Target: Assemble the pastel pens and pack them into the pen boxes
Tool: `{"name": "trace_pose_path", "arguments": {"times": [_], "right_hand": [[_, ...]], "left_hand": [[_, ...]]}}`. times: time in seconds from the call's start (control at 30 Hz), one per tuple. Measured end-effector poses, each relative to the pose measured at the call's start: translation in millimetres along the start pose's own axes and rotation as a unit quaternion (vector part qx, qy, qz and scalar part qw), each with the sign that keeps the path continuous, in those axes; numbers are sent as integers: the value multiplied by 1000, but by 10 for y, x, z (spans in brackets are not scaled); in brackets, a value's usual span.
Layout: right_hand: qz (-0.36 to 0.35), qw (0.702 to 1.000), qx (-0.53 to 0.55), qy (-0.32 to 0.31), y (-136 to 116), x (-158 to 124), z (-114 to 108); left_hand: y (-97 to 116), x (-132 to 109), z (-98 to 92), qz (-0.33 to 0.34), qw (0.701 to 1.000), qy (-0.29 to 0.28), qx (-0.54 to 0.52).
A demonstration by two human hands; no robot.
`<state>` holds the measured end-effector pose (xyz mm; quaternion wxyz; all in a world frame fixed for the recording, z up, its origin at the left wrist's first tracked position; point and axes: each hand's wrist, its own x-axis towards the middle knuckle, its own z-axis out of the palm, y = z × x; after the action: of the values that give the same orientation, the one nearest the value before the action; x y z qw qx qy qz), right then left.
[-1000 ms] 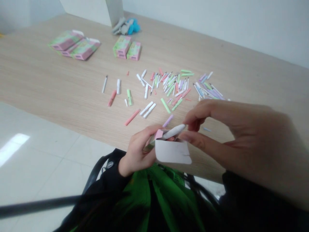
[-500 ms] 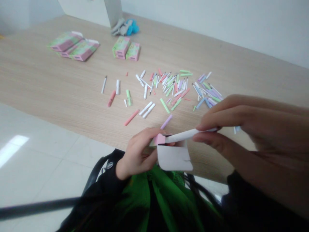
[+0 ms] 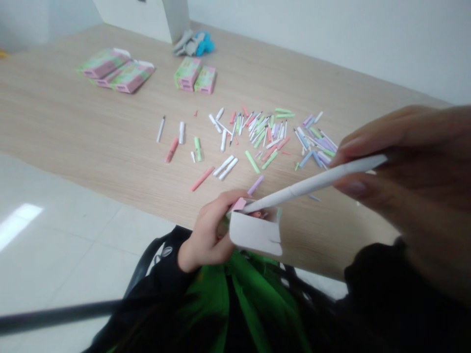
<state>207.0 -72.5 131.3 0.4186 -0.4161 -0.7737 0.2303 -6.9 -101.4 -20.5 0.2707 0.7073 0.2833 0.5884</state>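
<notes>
My left hand (image 3: 206,230) grips a folded white card (image 3: 254,233) with a small pink flap (image 3: 238,204) at its top edge. A long white paper tube (image 3: 312,183) runs from that card up to the right. My right hand (image 3: 401,162) pinches the tube between thumb and fingers, high above the table. The tube's lower end sits at the card's opening, against the pink flap. Beyond both hands, several short pastel tubes and pens (image 3: 257,135) lie scattered on the wooden table (image 3: 91,117).
Pink-and-green small cartons (image 3: 117,70) (image 3: 194,75) stand at the table's back. A grey and blue plush object (image 3: 194,44) sits by the wall. A tiled floor lies left of the table's front edge. Dark and green clothing with black straps fills the bottom.
My right hand has moved up and to the right, away from the left hand, with the white tube, which now tilts upward. The left hand and white card have shifted only slightly.
</notes>
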Motion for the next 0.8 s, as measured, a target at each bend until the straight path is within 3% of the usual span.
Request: {"name": "trace_pose_path", "arguments": {"times": [0.1, 0.23, 0.47, 0.67, 0.8], "right_hand": [[11, 998, -1, 58, -44, 25, 89], [7, 997, 29, 75, -51, 39, 165], [-18, 999, 33, 0, 69, 69, 174], [-18, 998, 59, -7, 98, 74, 246], [8, 999, 51, -5, 48, 58, 274]], "left_hand": [[15, 40, -3, 34, 999, -4, 42], [51, 73, -12, 40, 998, -31, 46], [28, 30, 21, -3, 998, -23, 66], [21, -9, 30, -22, 997, -1, 68], [42, 0, 32, -33, 998, -14, 56]]}}
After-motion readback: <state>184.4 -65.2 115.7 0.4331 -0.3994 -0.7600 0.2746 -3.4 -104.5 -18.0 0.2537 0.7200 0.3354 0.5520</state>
